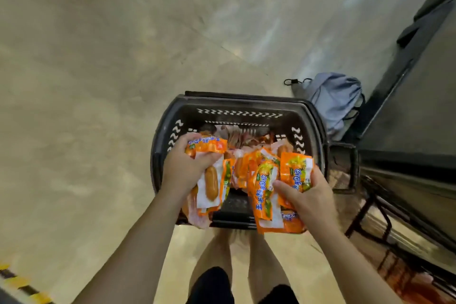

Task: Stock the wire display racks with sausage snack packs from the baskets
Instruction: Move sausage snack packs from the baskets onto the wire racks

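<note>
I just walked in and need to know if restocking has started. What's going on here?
A person stands over a black basket on the floor. The left hand grips a bunch of orange sausage snack packs, and the right hand grips a second bunch. Loose packs lie in the basket. A blue bag lies on the floor beside it. No display rack is plainly in view.

One basket, two hands, one blue bag (packs: uncountable)
</note>
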